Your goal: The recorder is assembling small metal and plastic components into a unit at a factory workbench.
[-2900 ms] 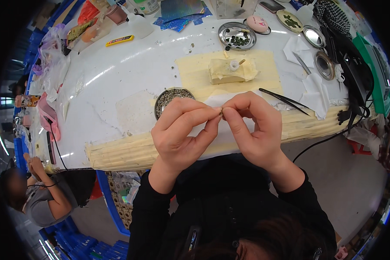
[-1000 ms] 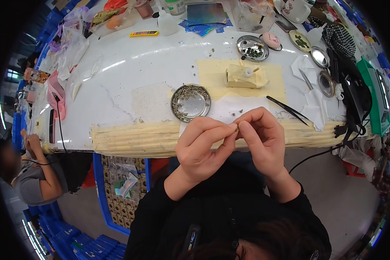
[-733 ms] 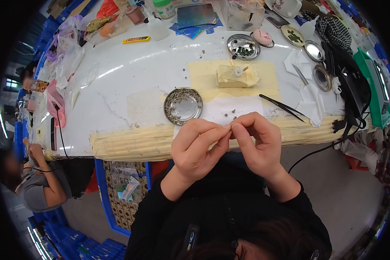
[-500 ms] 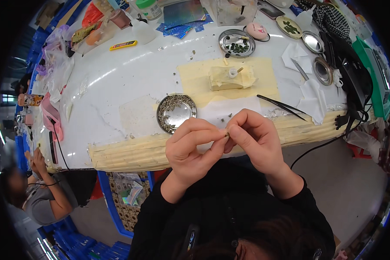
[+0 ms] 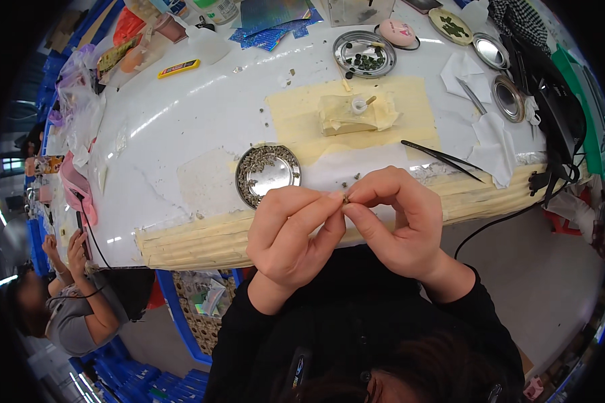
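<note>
My left hand (image 5: pixel 290 236) and my right hand (image 5: pixel 405 227) meet tip to tip over the front edge of the table. Thumbs and forefingers of both are closed on a tiny dark olive-brown piece (image 5: pixel 345 199), too small to name and partly hidden by the fingertips. Just beyond the left hand stands a round metal dish (image 5: pixel 275 176) with many small grey-brown pieces heaped along its left side. A couple of similar loose bits (image 5: pixel 345 184) lie on white paper beyond my fingers. Black tweezers (image 5: pixel 442 160) rest to the right of them.
A taped block (image 5: pixel 343 121) holding a small white cup stands beyond my hands. Farther back sits a metal dish (image 5: pixel 343 62) of dark green pieces. White tissues (image 5: pixel 494 144), a metal tool (image 5: pixel 472 96) and round tins (image 5: pixel 508 99) are at right. A co-worker (image 5: pixel 81 322) sits at left.
The view has shifted slightly, so the table things appear a little higher and mostly farther left. My fingertips stay together on the tiny piece, with the grip slightly altered. The co-worker's hands have moved.
</note>
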The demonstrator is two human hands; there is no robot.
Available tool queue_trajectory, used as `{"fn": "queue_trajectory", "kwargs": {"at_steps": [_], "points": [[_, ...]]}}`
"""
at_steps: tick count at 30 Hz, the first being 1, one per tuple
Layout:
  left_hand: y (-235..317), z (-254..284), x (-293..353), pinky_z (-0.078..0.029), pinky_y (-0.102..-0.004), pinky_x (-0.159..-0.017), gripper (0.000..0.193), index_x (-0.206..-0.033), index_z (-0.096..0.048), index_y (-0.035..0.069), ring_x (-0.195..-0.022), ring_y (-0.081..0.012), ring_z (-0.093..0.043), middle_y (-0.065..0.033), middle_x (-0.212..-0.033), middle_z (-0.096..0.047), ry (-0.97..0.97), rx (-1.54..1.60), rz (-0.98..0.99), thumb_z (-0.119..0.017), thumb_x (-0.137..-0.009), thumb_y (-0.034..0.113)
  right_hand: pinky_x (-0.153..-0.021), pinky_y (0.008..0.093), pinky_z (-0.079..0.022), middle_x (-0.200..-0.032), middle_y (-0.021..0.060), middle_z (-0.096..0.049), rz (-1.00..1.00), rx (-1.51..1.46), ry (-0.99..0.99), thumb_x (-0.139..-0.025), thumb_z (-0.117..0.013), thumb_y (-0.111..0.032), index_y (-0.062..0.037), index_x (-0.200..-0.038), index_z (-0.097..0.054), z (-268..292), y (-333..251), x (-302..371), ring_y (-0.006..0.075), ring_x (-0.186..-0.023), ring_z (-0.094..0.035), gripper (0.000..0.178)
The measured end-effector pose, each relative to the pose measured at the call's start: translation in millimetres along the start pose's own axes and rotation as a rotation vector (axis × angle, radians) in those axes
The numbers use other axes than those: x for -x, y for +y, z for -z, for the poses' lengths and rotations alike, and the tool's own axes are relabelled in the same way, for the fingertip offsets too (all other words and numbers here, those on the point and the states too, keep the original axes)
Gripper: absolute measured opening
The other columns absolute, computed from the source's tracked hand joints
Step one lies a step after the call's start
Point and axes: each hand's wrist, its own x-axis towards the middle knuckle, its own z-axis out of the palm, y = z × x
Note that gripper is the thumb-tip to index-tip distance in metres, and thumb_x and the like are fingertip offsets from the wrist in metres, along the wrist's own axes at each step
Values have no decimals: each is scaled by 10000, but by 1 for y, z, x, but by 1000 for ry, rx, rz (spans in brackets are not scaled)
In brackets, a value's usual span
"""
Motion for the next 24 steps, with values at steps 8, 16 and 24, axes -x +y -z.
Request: {"fn": "queue_trajectory", "kwargs": {"at_steps": [8,16,24], "points": [[-1,0,0,-499,-284,-629,267,-925,-704,7,-731,-196,-629,-85,-857,-669,-34,206,99,-759,-686,-98,-701,239,-549,-881,67,-666,-331,-380,-23,-910,-635,-20,32,-978,-609,2,-2,3,106,-785,-665,90],[0,-1,3,-501,-283,-628,276,-925,-705,6,-737,-204,-634,-84,-858,-670,-13,122,90,-760,-678,-102,-689,240,-553,-849,73,-672,10,-15,41,-871,-670,5,31,-940,-631,0,2,4,112,-759,-671,83],[-1,0,2,-503,-281,-627,289,-933,-708,10,-737,-202,-634,-84,-856,-671,-25,158,92,-763,-673,-105,-701,238,-558,-849,81,-676,-165,-173,59,-856,-675,16,36,-923,-636,-2,-1,5,119,-767,-680,80]]}}
